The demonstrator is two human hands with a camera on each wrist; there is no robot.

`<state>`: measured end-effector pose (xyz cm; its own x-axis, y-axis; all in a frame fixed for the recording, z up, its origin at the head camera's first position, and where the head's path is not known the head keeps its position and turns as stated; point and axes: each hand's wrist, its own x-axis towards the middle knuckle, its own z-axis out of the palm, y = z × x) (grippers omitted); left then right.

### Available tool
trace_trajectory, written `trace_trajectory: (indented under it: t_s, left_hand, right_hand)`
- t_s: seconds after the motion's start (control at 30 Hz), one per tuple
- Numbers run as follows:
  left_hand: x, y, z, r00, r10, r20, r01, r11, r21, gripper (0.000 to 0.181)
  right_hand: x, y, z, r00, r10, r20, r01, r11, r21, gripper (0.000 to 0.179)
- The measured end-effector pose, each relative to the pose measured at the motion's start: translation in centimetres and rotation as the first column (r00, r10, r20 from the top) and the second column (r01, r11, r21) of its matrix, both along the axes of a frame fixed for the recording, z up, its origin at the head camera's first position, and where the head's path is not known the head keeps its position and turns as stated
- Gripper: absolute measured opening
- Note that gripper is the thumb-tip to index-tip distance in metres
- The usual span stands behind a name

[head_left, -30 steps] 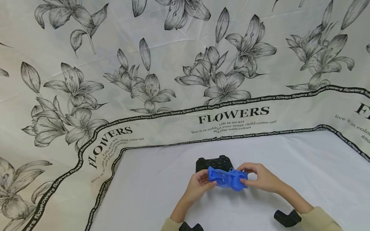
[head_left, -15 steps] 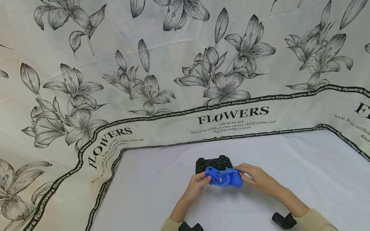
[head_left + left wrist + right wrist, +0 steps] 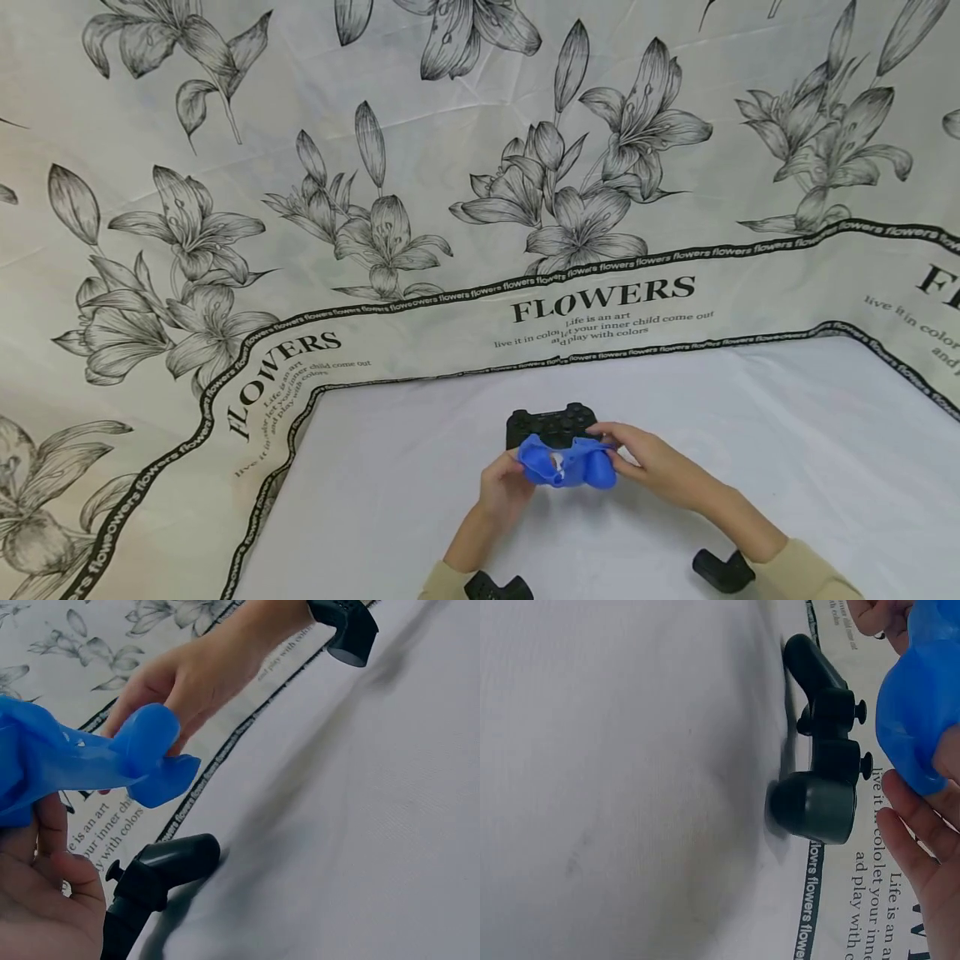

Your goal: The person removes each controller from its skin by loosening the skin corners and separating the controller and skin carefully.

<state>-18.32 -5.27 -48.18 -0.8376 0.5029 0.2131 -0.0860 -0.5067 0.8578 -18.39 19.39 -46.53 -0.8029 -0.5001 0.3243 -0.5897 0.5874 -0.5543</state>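
A soft blue silicone controller cover [image 3: 579,467] is held up between both hands in the head view. My left hand [image 3: 502,492] pinches its left end, fingers partly hidden behind it. At the opposite end, the thumb and fingers of my right hand [image 3: 660,462] grip the edge. The cover [image 3: 75,761] looks folded and empty, with a small opening showing light through its middle. Just behind it lies a black game controller [image 3: 551,423] on the white cloth, partly covered by the right fingers and the cover. The right wrist view shows the controller [image 3: 831,757] side-on, thumbsticks visible.
White cloth [image 3: 390,483] covers the table. A pale fabric backdrop [image 3: 420,142] printed with lilies and "FLOWERS" lettering rises behind and at the sides. Black wrist devices [image 3: 723,571] sit at both forearms, below the hands.
Both hands have shifted the cover slightly left, the right hand moving further. The cover has been turned and reshaped, and its opening now shows. The controller stays in place.
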Motion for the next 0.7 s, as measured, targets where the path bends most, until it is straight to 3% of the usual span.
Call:
trace_trajectory:
  t_s: [0.13,0.27,0.37,0.43,0.53,0.6,0.7]
  left_hand:
    - [0.0,-0.4,-0.5,0.994,-0.06,-0.09,0.058,0.998,-0.024,0.041]
    - [-0.2,-0.7,-1.1,0.988,-0.087,-0.13,0.078,0.994,-0.075,0.041]
    - [-0.4,-0.6,-1.4,0.984,-0.09,-0.155,0.071,0.99,-0.125,0.037]
    - [-0.6,-0.6,-1.6,0.983,-0.079,-0.167,0.053,0.987,-0.155,0.034]
    - [-0.9,-0.5,-1.6,0.985,-0.048,-0.167,0.014,0.98,-0.198,0.026]
    - [-1.0,-0.5,-1.6,0.986,-0.027,-0.167,-0.011,0.975,-0.222,0.023]
    - [-1.0,-0.4,-1.5,0.985,-0.008,-0.174,-0.036,0.969,-0.246,0.034]
  right_hand:
    - [0.2,-0.1,-0.1,0.982,-0.03,-0.185,0.049,0.994,0.098,0.024]
    - [0.1,-0.3,-0.4,0.92,-0.043,-0.389,0.083,0.993,0.086,0.023]
    - [-0.2,-0.3,-0.7,0.884,-0.053,-0.464,0.076,0.997,0.031,0.027]
    - [-0.2,-0.3,-0.9,0.885,-0.074,-0.46,0.077,0.997,-0.012,0.029]
    - [-0.1,-0.4,-1.0,0.913,-0.138,-0.384,0.119,0.99,-0.073,0.026]
    - [0.1,-0.5,-1.0,0.938,-0.171,-0.301,0.144,0.983,-0.113,0.023]
    - [0.4,-0.6,-0.9,0.974,-0.18,-0.139,0.152,0.97,-0.191,0.02]
